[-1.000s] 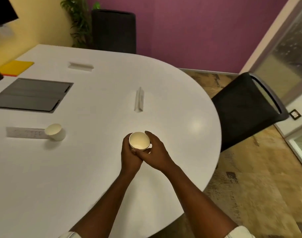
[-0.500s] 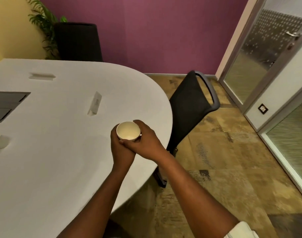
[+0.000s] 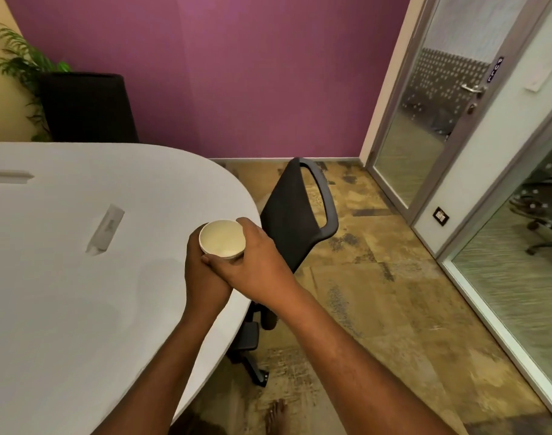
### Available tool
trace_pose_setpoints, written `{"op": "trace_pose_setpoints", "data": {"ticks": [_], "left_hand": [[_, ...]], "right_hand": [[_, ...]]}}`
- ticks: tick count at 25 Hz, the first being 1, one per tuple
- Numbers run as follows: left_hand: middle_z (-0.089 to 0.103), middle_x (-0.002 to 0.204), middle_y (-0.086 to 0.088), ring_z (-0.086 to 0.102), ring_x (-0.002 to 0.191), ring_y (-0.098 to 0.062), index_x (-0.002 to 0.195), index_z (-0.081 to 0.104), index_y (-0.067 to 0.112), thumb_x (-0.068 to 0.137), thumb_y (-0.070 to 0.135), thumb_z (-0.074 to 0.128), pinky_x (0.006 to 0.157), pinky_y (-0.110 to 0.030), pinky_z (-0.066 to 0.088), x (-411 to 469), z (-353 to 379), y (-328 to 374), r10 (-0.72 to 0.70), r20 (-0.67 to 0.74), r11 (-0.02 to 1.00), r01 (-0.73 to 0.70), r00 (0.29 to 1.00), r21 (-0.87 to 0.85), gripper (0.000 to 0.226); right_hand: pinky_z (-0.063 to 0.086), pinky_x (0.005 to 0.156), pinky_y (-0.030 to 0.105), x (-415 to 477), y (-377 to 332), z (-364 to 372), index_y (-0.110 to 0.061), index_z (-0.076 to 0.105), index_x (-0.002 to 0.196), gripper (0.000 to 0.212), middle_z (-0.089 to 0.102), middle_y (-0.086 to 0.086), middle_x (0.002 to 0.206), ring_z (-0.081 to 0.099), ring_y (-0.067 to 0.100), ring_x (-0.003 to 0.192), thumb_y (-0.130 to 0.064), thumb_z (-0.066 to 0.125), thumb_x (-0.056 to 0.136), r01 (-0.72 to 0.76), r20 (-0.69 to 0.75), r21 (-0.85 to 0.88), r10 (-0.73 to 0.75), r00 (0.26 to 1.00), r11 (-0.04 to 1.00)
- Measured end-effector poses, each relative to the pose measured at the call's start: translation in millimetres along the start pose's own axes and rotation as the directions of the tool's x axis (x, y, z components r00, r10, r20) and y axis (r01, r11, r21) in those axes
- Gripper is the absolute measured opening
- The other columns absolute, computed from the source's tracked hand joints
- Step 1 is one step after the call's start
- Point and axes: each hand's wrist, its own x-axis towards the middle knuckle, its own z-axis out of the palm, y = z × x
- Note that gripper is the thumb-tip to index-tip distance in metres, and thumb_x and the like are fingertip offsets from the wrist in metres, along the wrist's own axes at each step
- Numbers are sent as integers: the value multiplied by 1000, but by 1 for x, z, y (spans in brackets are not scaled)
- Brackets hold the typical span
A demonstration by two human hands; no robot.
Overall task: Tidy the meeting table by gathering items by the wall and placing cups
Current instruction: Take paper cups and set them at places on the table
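An empty white paper cup (image 3: 222, 238) is upright, held above the right edge of the white meeting table (image 3: 64, 277). My left hand (image 3: 204, 279) wraps round its left side from below. My right hand (image 3: 259, 265) wraps round its right side, its fingers curled over those of the left. Only the cup's rim and inside show; its wall is hidden by both hands.
A black office chair (image 3: 295, 221) stands right beside the table's rounded edge, under my right forearm. Two white name-card holders (image 3: 105, 229) (image 3: 9, 177) lie on the table. A second black chair (image 3: 86, 108) and a plant (image 3: 20, 64) stand by the purple wall. A glass door (image 3: 431, 120) is at right.
The view has swung right: the second cup and the grey panel have left the frame. Both hands keep the same hold on the cup, which now sits over the table's edge.
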Motion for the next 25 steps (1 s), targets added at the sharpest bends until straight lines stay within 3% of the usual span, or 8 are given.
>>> {"op": "trace_pose_setpoints", "data": {"ticks": [4, 7, 12, 16, 20, 22, 25], "left_hand": [[57, 100, 21, 57, 88, 8, 113, 49, 32, 78, 9, 71, 72, -4, 42, 44, 62, 0, -8, -14, 1000, 8, 1000, -3, 48], [56, 104, 15, 57, 88, 7, 118, 51, 23, 77, 9, 73, 69, 3, 41, 89, 107, 3, 9, -41, 999, -7, 999, 48, 49], [53, 100, 25, 54, 88, 13, 114, 48, 30, 77, 15, 74, 68, 3, 39, 150, 174, 10, 48, -62, 993, -40, 997, 113, 48], [54, 110, 14, 56, 94, 1, 123, 49, 22, 76, 14, 74, 77, -3, 40, 183, 226, 8, 29, -93, 988, -14, 995, 153, 54], [58, 99, 26, 56, 92, 17, 111, 50, 36, 73, 12, 77, 71, 2, 43, 207, 278, 10, 86, -189, 985, -55, 978, 165, 53], [62, 94, 28, 58, 90, 16, 100, 52, 46, 71, 12, 77, 70, -3, 45, 216, 316, 15, 112, -282, 982, -62, 953, 181, 51], [64, 94, 25, 61, 88, 11, 96, 54, 47, 68, 17, 78, 70, -6, 47, 234, 370, 21, 90, -354, 985, -30, 931, 171, 47]], "right_hand": [[48, 91, 31, 55, 37, -41, -20, 37, 136, 79, 48, -3, 132, 48, 14, 117, -58, 70, 75, 9, 39, -53, -7, 999, 999], [40, 84, 23, 109, 60, -74, -25, 34, 136, 80, 46, -7, 131, 45, 10, 115, -62, 68, 74, 22, 75, -57, -18, 997, 998], [47, 88, 27, 184, 97, -116, -28, 33, 138, 82, 46, -6, 133, 46, 12, 116, -64, 67, 73, 39, 71, -14, -38, 997, 999], [50, 90, 32, 232, 135, -148, -30, 31, 138, 84, 46, -8, 134, 46, 11, 116, -68, 66, 71, 71, 116, 13, -72, 991, 997], [45, 90, 28, 279, 170, -181, -26, 29, 141, 87, 46, -4, 136, 45, 14, 118, -66, 66, 72, 187, 190, 54, -194, 962, 981], [40, 92, 27, 304, 191, -208, -27, 25, 143, 91, 42, -3, 140, 42, 14, 122, -69, 64, 72, 237, 243, 67, -246, 938, 969], [44, 100, 36, 340, 217, -247, -26, 25, 144, 93, 40, -2, 141, 41, 16, 125, -69, 64, 72, 258, 329, 94, -275, 903, 962]]}}
